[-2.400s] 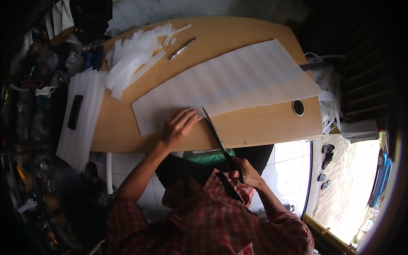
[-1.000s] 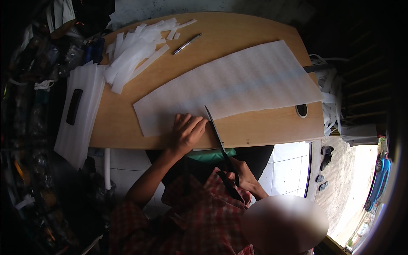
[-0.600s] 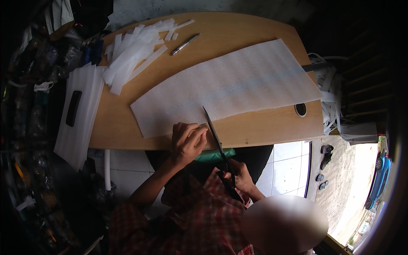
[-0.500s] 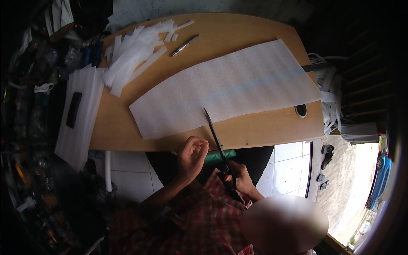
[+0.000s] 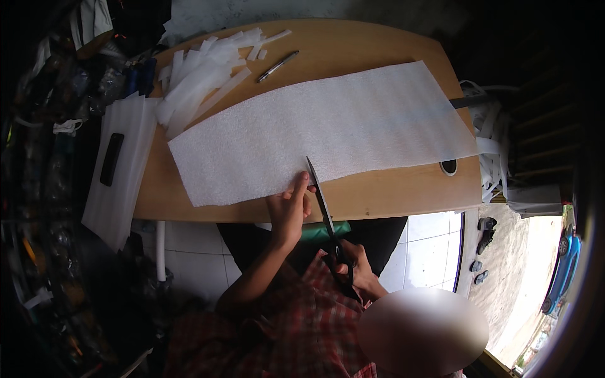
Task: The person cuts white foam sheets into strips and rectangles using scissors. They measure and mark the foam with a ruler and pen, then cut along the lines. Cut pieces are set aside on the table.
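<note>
Wooden tabletop (image 5: 391,195) at frame centre carries a white foam sheet (image 5: 328,126); left hand (image 5: 288,208) presses its lower edge, fingers extended, while right hand (image 5: 356,268) grips scissors (image 5: 324,208).

Few such things show. A flat black slab (image 5: 112,159), perhaps a phone with a dark screen, lies on white foam sheets (image 5: 120,176) hanging off the desk's (image 5: 391,195) left edge. Beyond that edge, in shadow, stands a jumble of bottles and packets (image 5: 94,82), bluish and clear, too dark to tell apart. No labels or signs are plain.
</note>
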A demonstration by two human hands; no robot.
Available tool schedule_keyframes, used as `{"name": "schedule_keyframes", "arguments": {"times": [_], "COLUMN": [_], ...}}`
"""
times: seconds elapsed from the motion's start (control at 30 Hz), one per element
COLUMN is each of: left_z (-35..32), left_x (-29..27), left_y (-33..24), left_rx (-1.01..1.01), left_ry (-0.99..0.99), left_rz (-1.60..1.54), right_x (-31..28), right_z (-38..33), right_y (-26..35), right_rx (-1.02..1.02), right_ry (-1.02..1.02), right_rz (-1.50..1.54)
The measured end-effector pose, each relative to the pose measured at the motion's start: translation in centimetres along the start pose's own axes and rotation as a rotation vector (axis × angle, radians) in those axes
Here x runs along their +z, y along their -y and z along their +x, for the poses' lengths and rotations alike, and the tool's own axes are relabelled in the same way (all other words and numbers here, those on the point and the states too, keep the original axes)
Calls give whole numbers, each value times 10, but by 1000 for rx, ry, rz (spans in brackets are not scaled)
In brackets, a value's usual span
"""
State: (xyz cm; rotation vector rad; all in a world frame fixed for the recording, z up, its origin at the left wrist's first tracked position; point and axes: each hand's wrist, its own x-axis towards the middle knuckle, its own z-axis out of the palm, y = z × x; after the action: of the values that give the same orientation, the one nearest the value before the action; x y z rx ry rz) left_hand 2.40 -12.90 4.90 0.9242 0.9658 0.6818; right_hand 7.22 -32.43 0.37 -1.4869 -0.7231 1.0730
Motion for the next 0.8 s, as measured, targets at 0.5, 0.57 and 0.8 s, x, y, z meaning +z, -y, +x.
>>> {"name": "schedule_keyframes", "arguments": {"times": [0.5, 0.57, 0.8], "left_z": [-2, -3, -6], "left_x": [-10, -12, -17], "left_y": [11, 12, 12], "left_rx": [-90, -120, -98], "left_ry": [23, 22, -2], "left_rz": [10, 24, 9], "right_x": [7, 10, 22], "right_z": [14, 17, 18], "right_y": [-9, -6, -7], "right_rx": [-55, -39, -30], "right_ry": [-61, -52, -95], "right_rz": [-4, 0, -31]}}
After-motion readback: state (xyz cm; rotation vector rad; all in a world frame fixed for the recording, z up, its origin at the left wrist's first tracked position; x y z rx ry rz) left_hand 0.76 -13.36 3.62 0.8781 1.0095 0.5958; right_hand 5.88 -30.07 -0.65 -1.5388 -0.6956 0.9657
